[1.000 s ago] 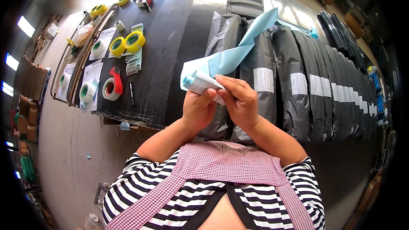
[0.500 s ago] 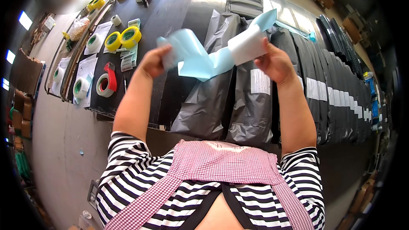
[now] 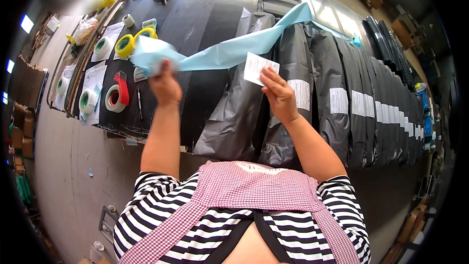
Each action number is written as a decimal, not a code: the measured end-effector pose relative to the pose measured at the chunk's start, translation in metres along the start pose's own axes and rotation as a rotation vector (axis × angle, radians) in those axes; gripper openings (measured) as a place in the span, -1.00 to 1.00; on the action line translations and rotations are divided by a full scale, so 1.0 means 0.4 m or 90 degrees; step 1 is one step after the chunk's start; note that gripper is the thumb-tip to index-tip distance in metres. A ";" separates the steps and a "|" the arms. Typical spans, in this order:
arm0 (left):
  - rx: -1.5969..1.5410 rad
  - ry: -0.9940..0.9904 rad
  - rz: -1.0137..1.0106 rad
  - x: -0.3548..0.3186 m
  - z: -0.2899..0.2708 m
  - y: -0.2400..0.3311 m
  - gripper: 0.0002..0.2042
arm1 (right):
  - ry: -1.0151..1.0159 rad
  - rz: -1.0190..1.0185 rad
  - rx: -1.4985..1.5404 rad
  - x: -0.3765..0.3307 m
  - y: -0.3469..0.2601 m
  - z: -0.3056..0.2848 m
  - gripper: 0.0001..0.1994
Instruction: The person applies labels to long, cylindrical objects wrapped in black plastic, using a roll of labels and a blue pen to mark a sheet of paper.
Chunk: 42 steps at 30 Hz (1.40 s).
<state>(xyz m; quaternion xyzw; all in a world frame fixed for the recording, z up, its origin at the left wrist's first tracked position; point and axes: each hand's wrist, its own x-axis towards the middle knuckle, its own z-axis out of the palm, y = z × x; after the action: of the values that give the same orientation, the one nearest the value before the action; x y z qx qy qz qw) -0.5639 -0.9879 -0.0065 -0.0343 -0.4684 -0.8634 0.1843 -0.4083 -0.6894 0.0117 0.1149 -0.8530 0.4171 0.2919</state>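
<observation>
My left hand [image 3: 166, 85], blurred by motion, grips the bunched end of a light blue backing strip [image 3: 229, 51] over the left of the table. From there the strip stretches right across the grey bags to a small blue roll [image 3: 356, 41]. Between my right hand's [image 3: 282, 93] thumb and fingers is a white label [image 3: 257, 67], apart from the strip. Below it lie a grey plastic mailing bag [image 3: 229, 122] without a visible label and another grey bag [image 3: 293, 49] bearing a white label [image 3: 299, 94].
A long row of labelled grey bags [image 3: 361, 132] runs off to the right. On the dark table's left are yellow tape rolls [image 3: 124, 45], clear tape rolls [image 3: 88, 101], a red tape dispenser [image 3: 123, 88] and a pen [image 3: 139, 103]. Folded grey bags [image 3: 278, 0] lie at the far edge.
My left hand has moved left, drawing the blue strip out longer. The white label has come away from the strip in my right hand, which has moved left and slightly down.
</observation>
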 end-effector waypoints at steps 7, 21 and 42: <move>-0.299 -0.136 -0.539 -0.153 0.160 -0.223 -0.62 | 0.028 -0.027 -0.097 -0.012 0.038 0.028 -0.67; -0.262 -0.048 -0.436 0.065 0.145 -0.278 -0.43 | -0.027 -0.032 -0.134 -0.033 0.043 0.071 -0.63; -0.367 -0.128 -0.454 -0.176 0.029 0.048 -0.55 | -0.225 0.255 -0.381 0.071 -0.007 0.217 -0.45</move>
<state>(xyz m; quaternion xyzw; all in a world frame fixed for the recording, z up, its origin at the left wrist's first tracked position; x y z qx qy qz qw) -0.4931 -0.9677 -0.0013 -0.0042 -0.2073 -0.9602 -0.1874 -0.4648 -0.7575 -0.0114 -0.0739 -0.9794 0.1726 0.0744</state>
